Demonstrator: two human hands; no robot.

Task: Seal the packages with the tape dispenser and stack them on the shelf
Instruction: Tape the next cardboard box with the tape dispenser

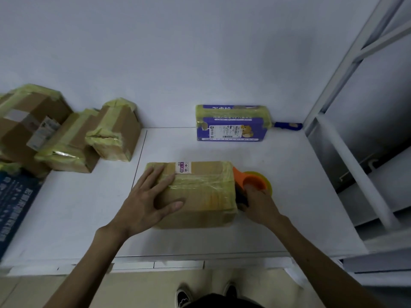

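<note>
Head view, downward onto white table [278,174]; brown cardboard box [200,210] near centre, top wrapped in yellowish tape, small white-and-purple label [184,167] at far edge; left hand [148,201] flat on box's left half, fingers spread, palm down, pressing rather than grasping; right hand [259,202] closed round handle of orange tape dispenser [249,182], dispenser touching box's right end, yellowish tape roll [265,177] on its far side; purple box [232,123] well apart at back of table against wall, taped over top and ends, printed label on front face; blue-handled object [288,126] just beside its right end, partly hidden, kind not clear; cluster of taped brown packages [66,132] at back left, piled against each other, some tilted; dark blue printed carton [15,210] at far left edge, partly out of frame; white metal shelf frame [355,121] at right, beside table; dark shoes [184,296] visible below table edge on pale floor.
</note>
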